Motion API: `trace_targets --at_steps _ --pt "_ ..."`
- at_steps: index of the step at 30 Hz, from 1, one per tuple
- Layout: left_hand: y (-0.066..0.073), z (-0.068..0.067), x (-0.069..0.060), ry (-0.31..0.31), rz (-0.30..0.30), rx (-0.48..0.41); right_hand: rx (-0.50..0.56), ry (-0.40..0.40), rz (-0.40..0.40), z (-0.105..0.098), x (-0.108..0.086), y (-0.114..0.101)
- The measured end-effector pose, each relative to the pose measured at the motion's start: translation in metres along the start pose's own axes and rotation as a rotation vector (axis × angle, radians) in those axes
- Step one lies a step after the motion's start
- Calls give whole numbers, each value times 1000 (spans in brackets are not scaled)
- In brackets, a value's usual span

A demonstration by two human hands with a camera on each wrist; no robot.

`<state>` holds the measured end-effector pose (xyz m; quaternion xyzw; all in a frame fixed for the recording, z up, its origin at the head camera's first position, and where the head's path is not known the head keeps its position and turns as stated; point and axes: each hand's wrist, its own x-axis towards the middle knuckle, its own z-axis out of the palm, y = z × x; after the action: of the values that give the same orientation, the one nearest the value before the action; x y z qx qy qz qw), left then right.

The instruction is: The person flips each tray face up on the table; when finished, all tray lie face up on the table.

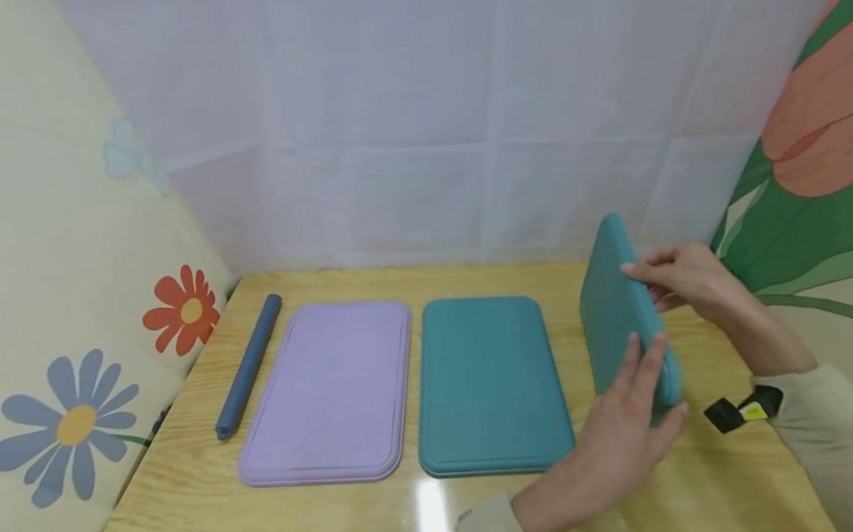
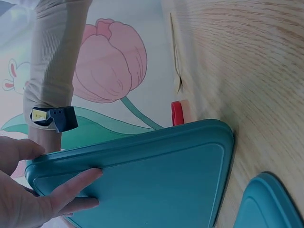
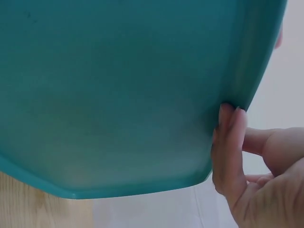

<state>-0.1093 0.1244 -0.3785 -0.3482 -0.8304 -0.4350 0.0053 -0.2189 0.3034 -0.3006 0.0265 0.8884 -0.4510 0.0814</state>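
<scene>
Far left of the flat teal board [image 1: 492,386] hangs smooth cream cloth with a blue flower [image 1: 76,426] and a red flower [image 1: 191,309] on it. Next comes a long, round blue stick [image 1: 249,368]. Just left of the flat teal board lies a shiny purple board [image 1: 331,390] with round corners and a raised line near its rim. All sit on a yellow wooden table [image 1: 372,525] with a wavy grain.

Right of the flat teal board, the upright teal board [image 1: 614,310] stands on its edge, smooth, thick and rounded at the corners. The left hand [image 1: 609,444] grips its near end, fingers on the face and thumb on the edge. Farther right, the right hand [image 1: 698,278] pinches its top edge between thumb and fingers. A black strap [image 1: 757,405] sits at that sleeve.
</scene>
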Motion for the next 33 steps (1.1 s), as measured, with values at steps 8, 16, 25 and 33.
trace_targets --at_steps 8,16,25,33 --pt "1 -1 -2 89 45 74 79 -41 -10 4 14 25" --pt "-3 5 -7 203 86 65 -49 -218 137 32 22 87" --pt "-6 5 -9 182 -28 -66 -158 -255 132 44 21 95" --pt "-11 6 -13 153 -72 -97 -194 -287 102 49 20 98"
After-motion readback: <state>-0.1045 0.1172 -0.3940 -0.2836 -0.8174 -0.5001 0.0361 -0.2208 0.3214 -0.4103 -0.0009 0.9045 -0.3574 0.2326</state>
